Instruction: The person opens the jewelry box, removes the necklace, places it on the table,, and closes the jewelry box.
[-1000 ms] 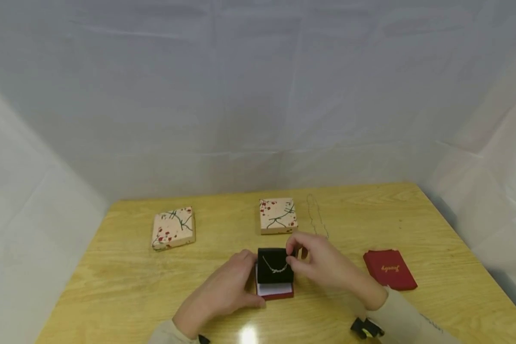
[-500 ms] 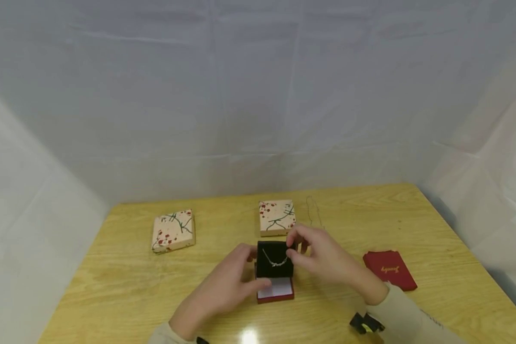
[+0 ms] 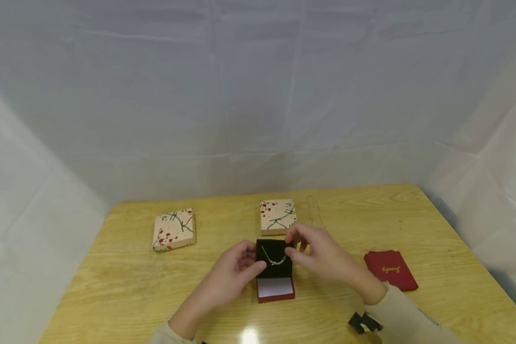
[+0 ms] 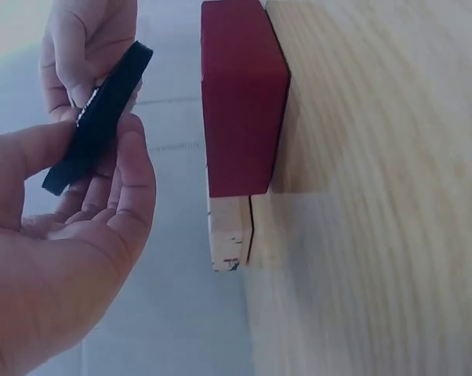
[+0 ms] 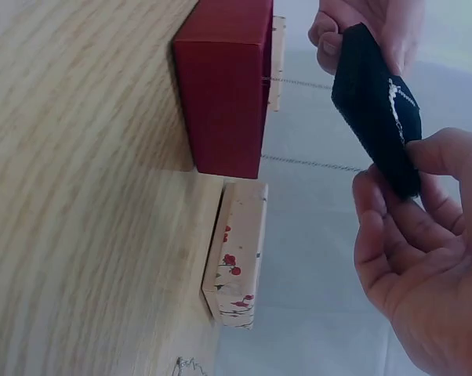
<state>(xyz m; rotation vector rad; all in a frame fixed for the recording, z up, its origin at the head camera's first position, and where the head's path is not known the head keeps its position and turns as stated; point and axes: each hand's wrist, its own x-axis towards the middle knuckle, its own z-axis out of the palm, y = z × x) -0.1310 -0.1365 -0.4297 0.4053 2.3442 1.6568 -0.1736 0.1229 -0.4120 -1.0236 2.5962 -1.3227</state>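
A black pad (image 3: 274,268) bearing a silver necklace (image 3: 277,262) is held above a red box (image 3: 275,299) with a pale inside. The left hand (image 3: 230,274) grips the pad's left edge, thumb on its face and fingers behind, as the left wrist view also shows with the pad (image 4: 99,121) tilted. On the opposite edge, the right hand (image 3: 320,253) pinches the pad near its upper corner. In the right wrist view the chain (image 5: 310,163) stretches between the red box (image 5: 224,106) and the pad (image 5: 373,106).
Two floral boxes stand farther back, one at left (image 3: 174,230) and one behind the pad (image 3: 277,217). A thin chain (image 3: 314,210) lies right of the latter. A red lid (image 3: 390,270) with gold lettering lies at right on the wooden table (image 3: 124,286).
The pad has risen and moved back from the red box, showing more of the box's pale inside. The left hand has shifted from beside the box to the pad, its thumb now on the face.
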